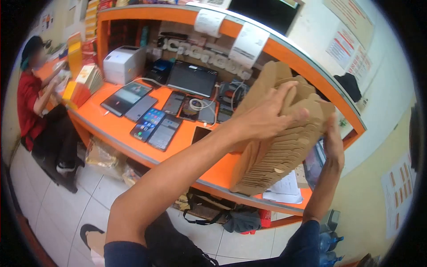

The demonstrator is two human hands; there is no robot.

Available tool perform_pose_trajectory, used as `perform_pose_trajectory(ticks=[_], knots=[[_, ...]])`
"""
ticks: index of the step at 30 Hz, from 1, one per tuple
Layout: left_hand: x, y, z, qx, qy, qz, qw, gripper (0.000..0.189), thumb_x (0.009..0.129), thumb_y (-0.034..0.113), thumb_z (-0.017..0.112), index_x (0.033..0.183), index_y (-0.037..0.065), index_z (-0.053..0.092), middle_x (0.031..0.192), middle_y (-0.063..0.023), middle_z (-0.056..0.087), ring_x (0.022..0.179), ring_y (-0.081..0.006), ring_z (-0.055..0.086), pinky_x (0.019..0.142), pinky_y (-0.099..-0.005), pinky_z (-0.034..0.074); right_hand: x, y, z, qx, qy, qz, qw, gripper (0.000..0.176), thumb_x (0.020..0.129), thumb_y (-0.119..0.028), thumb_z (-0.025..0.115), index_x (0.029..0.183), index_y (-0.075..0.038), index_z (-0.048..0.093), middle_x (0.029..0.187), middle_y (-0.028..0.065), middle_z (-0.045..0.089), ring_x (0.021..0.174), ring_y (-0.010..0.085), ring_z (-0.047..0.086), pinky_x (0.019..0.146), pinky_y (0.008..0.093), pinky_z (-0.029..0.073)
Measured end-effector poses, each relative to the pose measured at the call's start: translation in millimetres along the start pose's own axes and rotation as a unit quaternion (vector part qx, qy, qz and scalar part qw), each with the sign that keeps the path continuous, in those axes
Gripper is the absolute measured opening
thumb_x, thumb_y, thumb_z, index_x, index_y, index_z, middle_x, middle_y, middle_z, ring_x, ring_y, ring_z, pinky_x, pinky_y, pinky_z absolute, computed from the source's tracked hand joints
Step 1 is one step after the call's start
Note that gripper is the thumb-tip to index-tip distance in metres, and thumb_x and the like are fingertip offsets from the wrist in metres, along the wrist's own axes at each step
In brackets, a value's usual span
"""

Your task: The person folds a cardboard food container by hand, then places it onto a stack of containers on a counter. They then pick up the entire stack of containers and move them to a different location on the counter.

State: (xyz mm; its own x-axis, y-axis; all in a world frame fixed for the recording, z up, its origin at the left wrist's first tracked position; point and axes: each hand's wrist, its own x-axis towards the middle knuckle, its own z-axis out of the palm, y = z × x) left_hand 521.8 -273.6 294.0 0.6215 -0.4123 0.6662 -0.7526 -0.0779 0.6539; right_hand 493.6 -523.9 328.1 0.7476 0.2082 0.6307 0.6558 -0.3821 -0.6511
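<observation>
A thick stack of flat, die-cut brown cardboard pieces stands tilted on the right part of the orange counter. Its many edges fan out toward me, with rounded flaps at the top. My left hand reaches across and rests on the upper flaps, fingers stretched and spread. At the stack's right edge, my right hand grips the cardboard from the side, part of its fingers hidden behind it. White papers lie beside the bottom of the stack.
Several phones and tablets, a laptop and a white label printer occupy the counter. Receipts hang from the orange shelf above. On the left sits a person in red. Bags lie below the counter.
</observation>
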Motion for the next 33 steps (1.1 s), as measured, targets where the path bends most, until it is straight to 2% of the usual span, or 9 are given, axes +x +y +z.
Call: perform_pose_trajectory(ticks=[1, 4, 9, 15, 21, 28, 29, 31, 33], knots=[[-1.3, 0.3, 1.6, -0.042, 0.0, 0.016, 0.999, 0.089, 0.093, 0.066, 0.048, 0.15, 0.003, 0.019, 0.147, -0.0313, 0.034, 0.14, -0.0385, 0.033, 0.115, -0.0436, 0.027, 1.1, -13.9, 9.2, 0.074, -0.046, 0.008, 0.996, 0.071, 0.1, -0.06, 0.035, 0.143, -0.003, 0.041, 0.14, 0.011, 0.049, 0.13, 0.0224, 0.046, 0.11, 0.037, 0.033], [-1.5, -1.2, 13.1, -0.1, 0.025, 0.021, 0.994, 0.089, 0.093, 0.066, 0.047, 0.148, 0.003, 0.017, 0.147, -0.0309, 0.033, 0.138, -0.0415, 0.036, 0.114, -0.0448, 0.029, -1.7, -6.0, 11.6, 0.162, 0.012, 0.055, 0.985, 0.073, 0.1, -0.06, 0.035, 0.146, -0.004, 0.036, 0.142, 0.0136, 0.047, 0.131, 0.0259, 0.046, 0.11, 0.0397, 0.036], [11.9, -7.2, 11.0, -0.058, 0.083, 0.123, 0.987, 0.079, 0.091, 0.057, 0.056, 0.14, 0.001, 0.029, 0.129, -0.0332, 0.039, 0.126, -0.0501, 0.041, 0.108, -0.0486, 0.036, 4.8, 4.1, 13.2, 0.179, 0.087, 0.065, 0.978, 0.074, 0.099, -0.062, 0.033, 0.142, -0.002, 0.041, 0.14, 0.0143, 0.049, 0.129, 0.0245, 0.049, 0.108, 0.0386, 0.04], [15.7, -10.8, 11.3, -0.009, 0.079, 0.126, 0.989, 0.061, 0.096, 0.048, 0.053, 0.133, 0.003, 0.036, 0.119, -0.0262, 0.04, 0.108, -0.0443, 0.055, 0.099, -0.0476, 0.042, -0.9, 33.1, -10.3, 0.208, 0.113, 0.084, 0.968, 0.066, 0.102, -0.053, 0.039, 0.144, -0.002, 0.039, 0.14, 0.0141, 0.05, 0.124, 0.0253, 0.054, 0.101, 0.0399, 0.047], [14.0, -26.2, 26.6, 0.022, 0.116, 0.196, 0.973, 0.055, 0.098, 0.046, 0.05, 0.136, 0.007, 0.038, 0.123, -0.0255, 0.038, 0.114, -0.0444, 0.048, 0.1, -0.0482, 0.041, -11.2, 76.5, -45.6, 0.253, 0.073, 0.126, 0.956, 0.053, 0.1, -0.04, 0.048, 0.137, -0.001, 0.046, 0.131, 0.0129, 0.056, 0.116, 0.024, 0.059, 0.096, 0.0385, 0.05], [7.1, -21.2, 29.4, -0.103, 0.081, 0.14, 0.981, 0.058, 0.098, 0.048, 0.048, 0.14, 0.009, 0.037, 0.131, -0.0253, 0.035, 0.123, -0.0435, 0.043, 0.108, -0.0458, 0.036, -21.6, 67.3, -25.8, 0.262, 0.061, 0.094, 0.959, 0.05, 0.099, -0.036, 0.047, 0.131, 0.002, 0.053, 0.126, 0.015, 0.06, 0.114, 0.0251, 0.059, 0.097, 0.0391, 0.048], [6.7, -18.3, 30.0, -0.095, 0.092, 0.132, 0.982, 0.058, 0.099, 0.047, 0.048, 0.141, 0.009, 0.037, 0.134, -0.0243, 0.035, 0.124, -0.042, 0.042, 0.11, -0.0447, 0.034, -24.4, 66.0, -11.5, 0.167, 0.179, 0.047, 0.968, 0.054, 0.098, -0.037, 0.046, 0.133, 0.004, 0.051, 0.129, 0.0165, 0.058, 0.117, 0.0258, 0.058, 0.099, 0.0388, 0.047], [9.0, -23.0, 37.2, -0.071, 0.123, 0.149, 0.979, 0.057, 0.1, 0.046, 0.046, 0.141, 0.007, 0.037, 0.136, -0.0222, 0.037, 0.126, -0.0388, 0.042, 0.112, -0.0428, 0.03, -28.2, 68.2, -1.4, 0.075, 0.231, 0.012, 0.97, 0.052, 0.099, -0.037, 0.046, 0.133, 0.002, 0.051, 0.13, 0.0166, 0.057, 0.12, 0.0251, 0.056, 0.1, 0.0384, 0.047], [4.2, -26.8, 41.3, -0.027, 0.149, 0.164, 0.975, 0.055, 0.101, 0.044, 0.044, 0.14, 0.005, 0.039, 0.135, -0.0204, 0.042, 0.128, -0.036, 0.041, 0.113, -0.042, 0.028, -29.7, 25.9, 31.5, 0.153, 0.185, 0.077, 0.968, 0.053, 0.099, -0.037, 0.044, 0.133, 0.003, 0.051, 0.131, 0.0164, 0.058, 0.117, 0.025, 0.058, 0.099, 0.0368, 0.047]])
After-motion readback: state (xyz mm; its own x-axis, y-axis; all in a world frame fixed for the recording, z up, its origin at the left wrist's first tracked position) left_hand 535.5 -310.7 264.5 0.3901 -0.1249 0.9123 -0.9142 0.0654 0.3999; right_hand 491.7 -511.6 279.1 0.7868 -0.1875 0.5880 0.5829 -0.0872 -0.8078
